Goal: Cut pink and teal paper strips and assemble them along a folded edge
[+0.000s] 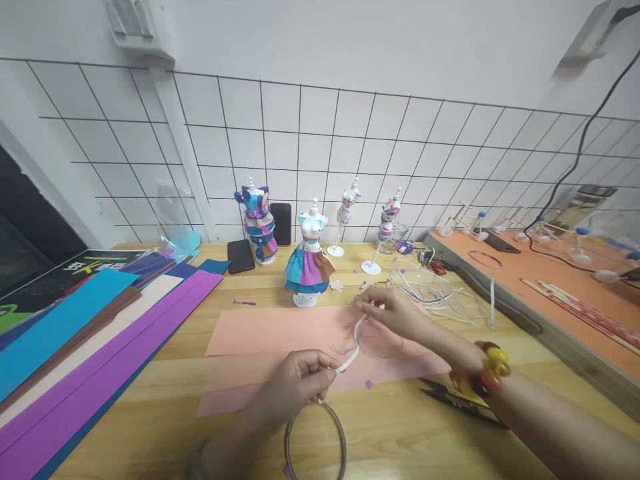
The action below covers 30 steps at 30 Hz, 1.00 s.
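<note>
A narrow white strip (350, 360), like ribbon or tape, curves between my two hands. My left hand (305, 383) pinches its lower end between thumb and fingers. Just below that hand hangs or stands a thin, pale ring (345, 443); whether the strip joins it I cannot tell. Farther up and to the right, the fingertips of my right hand (383, 308) are closed on the strip's other end. Under both hands lie peach paper sheets (260, 333). A small dress form (310, 267) in a blue, purple and brown skirt stands just behind them.
Dark-bladed scissors (460, 403) lie beneath my right forearm. Coloured paper strips (125, 353) fill the left side. More dress forms (259, 227) and two phones (241, 256) stand or lie near the wall. Tangled clear strips (425, 287) are at right, beside an orange table (550, 280).
</note>
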Motion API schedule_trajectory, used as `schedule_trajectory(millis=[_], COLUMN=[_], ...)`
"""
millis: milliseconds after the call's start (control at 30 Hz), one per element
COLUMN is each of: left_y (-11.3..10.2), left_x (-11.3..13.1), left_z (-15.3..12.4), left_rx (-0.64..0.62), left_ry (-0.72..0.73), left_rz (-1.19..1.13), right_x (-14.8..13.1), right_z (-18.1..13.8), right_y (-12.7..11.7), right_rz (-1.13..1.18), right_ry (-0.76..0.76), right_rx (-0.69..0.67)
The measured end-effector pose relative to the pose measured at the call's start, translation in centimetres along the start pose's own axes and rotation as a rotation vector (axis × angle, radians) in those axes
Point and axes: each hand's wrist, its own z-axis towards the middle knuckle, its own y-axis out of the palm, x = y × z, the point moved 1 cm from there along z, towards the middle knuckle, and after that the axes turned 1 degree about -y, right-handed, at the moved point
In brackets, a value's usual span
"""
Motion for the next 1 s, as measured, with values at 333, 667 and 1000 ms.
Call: schedule_trajectory(millis=[333, 667, 1000], left_y=[-0.4, -0.4, -0.2], left_x=[-1.0, -0.8, 0.1], left_z=[0.3, 0.3, 0.4], left_rx=[0.001, 0.015, 0.090], left_ry=[0.017, 0.013, -0.026], left_rz=[-0.065, -0.099, -0.326], right_x=[-0.7, 9.0, 2.6], right_z=[-3.6, 0.7, -5.6], right_y=[1.9, -6.8, 1.6], right_rz=[-0.059, -0.188, -0.124], right_ry=[-0.342, 0.046, -0.031], right_rx=[-0.090, 0.278, 0.025])
